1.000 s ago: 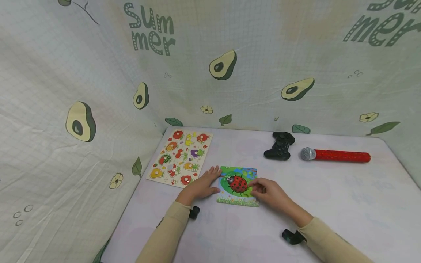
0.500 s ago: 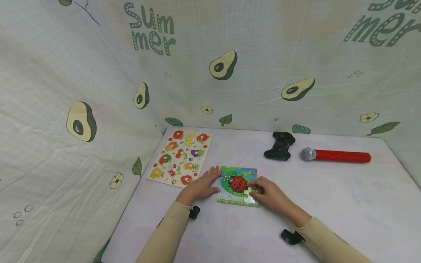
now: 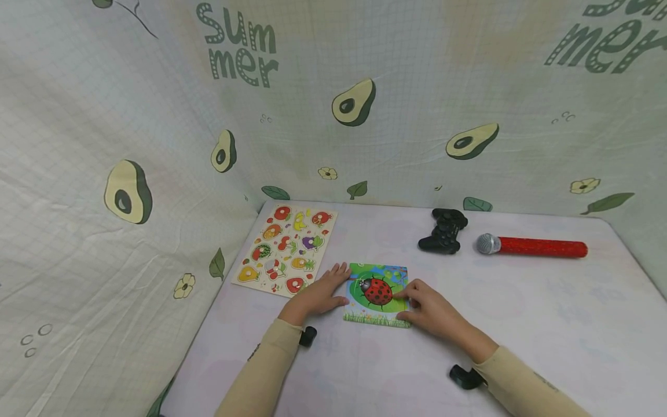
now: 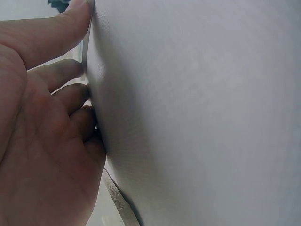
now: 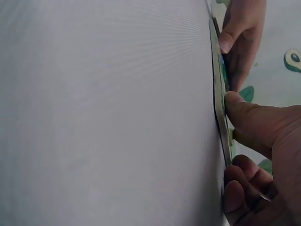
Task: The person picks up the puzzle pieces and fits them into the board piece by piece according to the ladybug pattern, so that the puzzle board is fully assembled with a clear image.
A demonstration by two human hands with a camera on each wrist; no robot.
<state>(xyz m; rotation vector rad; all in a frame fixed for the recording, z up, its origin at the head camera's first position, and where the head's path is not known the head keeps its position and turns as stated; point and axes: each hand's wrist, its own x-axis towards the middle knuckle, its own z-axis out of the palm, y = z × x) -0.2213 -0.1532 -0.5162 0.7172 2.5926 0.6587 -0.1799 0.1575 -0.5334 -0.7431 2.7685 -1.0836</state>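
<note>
A small square ladybug puzzle board (image 3: 365, 317) lies flat on the table in the head view, its red spotted ladybug on a green ground. My left hand (image 3: 321, 292) rests with fingers spread against the board's left edge. From the right, my right hand (image 3: 435, 310) touches the board. Its index fingertip presses by the ladybug's rear, and the thumb rests near the lower right corner. The right wrist view shows the board (image 5: 219, 94) edge-on, with the remaining fingers curled beside it. The left wrist view shows the left palm (image 4: 47, 141); most of the board is out of sight there.
A fruit-picture board (image 3: 283, 249) lies at the back left, close to the left hand. At the back right are a black game controller (image 3: 444, 231) and a red microphone (image 3: 537, 247). A printed cloth (image 3: 396, 168) hangs behind the table.
The right index finger and thumb have spread apart and come down on the board. A pale patch beside the ladybug's rear now looks green. The left hand has stayed in place.
</note>
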